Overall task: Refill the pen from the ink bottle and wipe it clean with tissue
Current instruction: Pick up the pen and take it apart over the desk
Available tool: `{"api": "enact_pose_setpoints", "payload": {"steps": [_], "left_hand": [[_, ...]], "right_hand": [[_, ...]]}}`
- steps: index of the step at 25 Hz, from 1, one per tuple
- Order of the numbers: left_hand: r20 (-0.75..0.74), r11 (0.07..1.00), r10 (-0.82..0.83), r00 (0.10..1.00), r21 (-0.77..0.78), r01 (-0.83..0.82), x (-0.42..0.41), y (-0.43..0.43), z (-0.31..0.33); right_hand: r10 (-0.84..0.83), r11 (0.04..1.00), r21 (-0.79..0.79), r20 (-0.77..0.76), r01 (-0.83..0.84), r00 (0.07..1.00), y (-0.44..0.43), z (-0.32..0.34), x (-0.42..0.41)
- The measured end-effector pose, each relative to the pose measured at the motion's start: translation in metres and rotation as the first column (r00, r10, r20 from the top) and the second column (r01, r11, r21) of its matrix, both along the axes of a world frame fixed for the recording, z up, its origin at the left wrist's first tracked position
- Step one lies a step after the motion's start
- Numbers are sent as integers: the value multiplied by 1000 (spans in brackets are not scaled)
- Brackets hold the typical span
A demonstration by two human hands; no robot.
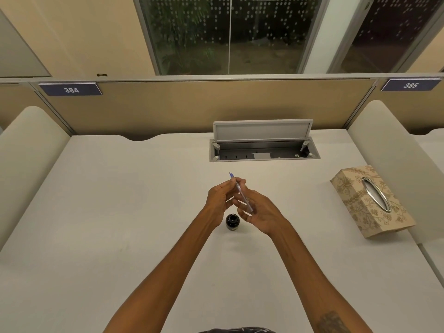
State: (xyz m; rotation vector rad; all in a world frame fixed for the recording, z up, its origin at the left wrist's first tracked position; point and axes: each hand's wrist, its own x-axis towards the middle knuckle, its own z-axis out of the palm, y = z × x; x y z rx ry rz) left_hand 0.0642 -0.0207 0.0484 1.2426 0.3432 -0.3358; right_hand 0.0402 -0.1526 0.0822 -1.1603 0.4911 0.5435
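The fingertips (236, 182) of the left hand (219, 200) pinch the pen (242, 195) near its front end. The right hand (260, 213) has its fingers curled around the back part of the pen, so both hands hold it together. The pen is clear and thin. It is tilted, with its blue tip (231, 174) pointing up and away from the person, above the left fingertips. Its back end sits low in the right hand.

The two hands are held up over the desk (120, 224), close together and touching the same pen. Both arms are bare and reach in from the bottom of the view.

Just under the hands stands the ink bottle (232, 221). It is small, round and dark, and it stands upright on the desk. Its top looks open, with no cap on it, but it is small and hard to see.

The tissue box (371, 200) lies well off to the right on the desk. It is tan with a leafy pattern and has an oval slot on top.

Far back in the desk is a grey cable box (264, 150) with its lid standing open
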Motion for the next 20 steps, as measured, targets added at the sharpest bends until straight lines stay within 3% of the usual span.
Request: {"api": "enact_pose_setpoints", "payload": {"steps": [9,20], "left_hand": [[-1,1000,-11,1000,7,11,2,0,2],[23,1000,-27,999,-5,27,2,2,4]], "right_hand": [[13,998,57,-16,-12,1000,0,2,1],[40,999,2,3,-40,999,-2,2,0]]}}
